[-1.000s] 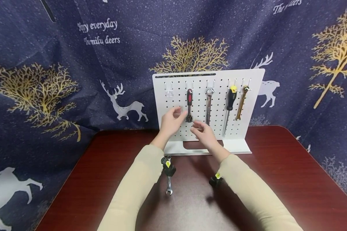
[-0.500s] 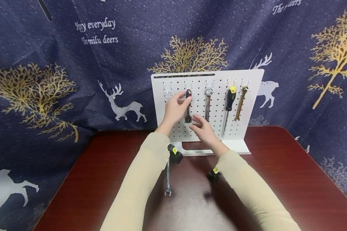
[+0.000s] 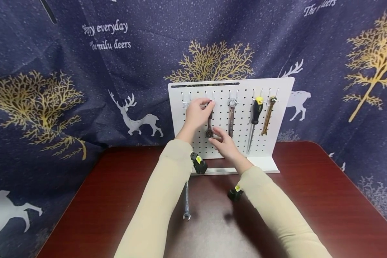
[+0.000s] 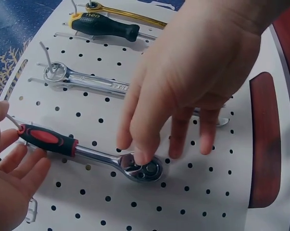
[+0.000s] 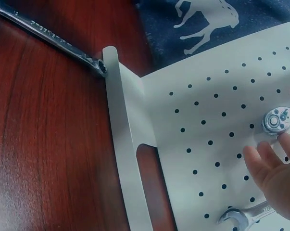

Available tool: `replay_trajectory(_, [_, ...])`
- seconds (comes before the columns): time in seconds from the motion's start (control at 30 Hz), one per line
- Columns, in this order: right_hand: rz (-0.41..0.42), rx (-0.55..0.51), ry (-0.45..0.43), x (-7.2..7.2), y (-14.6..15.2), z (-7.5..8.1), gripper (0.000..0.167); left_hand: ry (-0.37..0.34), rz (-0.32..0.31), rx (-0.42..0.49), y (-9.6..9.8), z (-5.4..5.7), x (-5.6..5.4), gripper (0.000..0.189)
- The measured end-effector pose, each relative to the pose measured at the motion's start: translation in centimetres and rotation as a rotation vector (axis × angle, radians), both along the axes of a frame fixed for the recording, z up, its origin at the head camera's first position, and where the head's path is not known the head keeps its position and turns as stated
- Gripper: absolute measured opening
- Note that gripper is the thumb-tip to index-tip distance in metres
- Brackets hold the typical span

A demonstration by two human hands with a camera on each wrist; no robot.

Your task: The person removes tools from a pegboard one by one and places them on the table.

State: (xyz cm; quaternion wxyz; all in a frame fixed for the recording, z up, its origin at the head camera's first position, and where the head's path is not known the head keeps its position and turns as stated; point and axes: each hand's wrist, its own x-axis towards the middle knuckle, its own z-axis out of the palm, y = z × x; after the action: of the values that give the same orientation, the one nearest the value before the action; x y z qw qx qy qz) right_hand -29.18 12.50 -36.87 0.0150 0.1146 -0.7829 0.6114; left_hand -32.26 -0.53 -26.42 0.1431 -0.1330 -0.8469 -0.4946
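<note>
Black and red, the grip (image 4: 47,139) of the ratchet wrench (image 4: 97,155) hangs from a wire hook (image 4: 12,120) on the white pegboard (image 3: 198,147), and both my hands are up at it. My left hand (image 3: 198,113) is about the top end, thumb to one side and fingers to the other, apart rather than clamped; whether a fingertip touches the grip, I can't tell. My right hand (image 3: 227,145) is at the round head (image 5: 278,120), fingers apart and relaxed, not closed on it; contact there is unsure too.

I take this as the step of laying hold of the ratchet, with nothing lifted yet. The next move, I judge, calls for my left thumb and fingers to come together on the grip while my right steadies the lower end, then for easing the eye forward off the hook.

From the head view my left hand covers most of the grip and hook. The right wrist view cuts the handle off. My right hand hides part of the chrome spanner (image 4: 87,83) from the left wrist, and my left sleeve (image 3: 161,179) covers one end of the loose spanner (image 3: 186,200) on the table (image 3: 125,186)
</note>
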Motion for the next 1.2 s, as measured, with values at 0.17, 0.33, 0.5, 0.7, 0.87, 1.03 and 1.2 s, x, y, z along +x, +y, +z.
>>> replay_trajectory(0.17, [0.012, -0.027, -0.058, 0.0, -0.1, -0.2, 0.057, -0.035, -0.035, 0.013, -0.2, 0.3, 0.0, 0.04])
replay_trajectory(0.33, [0.001, -0.033, -0.08, 0.1, -0.4, -0.4, 0.054, -0.074, -0.04, 0.018, -0.4, 0.5, 0.1, 0.038])
replay_trajectory(0.5, [-0.011, -0.112, -0.105, 0.2, -0.7, -0.8, 0.051, -0.093, -0.032, 0.032, -0.4, 0.7, 0.3, 0.034])
replay_trajectory(0.7, [-0.02, -0.265, -0.116, 0.7, -0.7, -1.5, 0.042, -0.081, -0.03, 0.044, -0.3, 1.0, 0.3, 0.026])
replay_trajectory(0.87, [-0.063, -0.29, -0.108, 1.2, -0.7, -1.8, 0.034, -0.082, -0.022, 0.037, -0.1, 1.3, 0.4, 0.024])
replay_trajectory(1.03, [-0.065, -0.285, -0.1, 1.4, -0.6, -1.8, 0.036, -0.093, -0.004, 0.027, -0.2, 1.5, 0.5, 0.022])
replay_trajectory(1.2, [-0.05, -0.245, -0.082, 1.9, -0.5, -1.6, 0.034, -0.096, 0.0, 0.05, -0.3, 1.4, 0.4, 0.022])
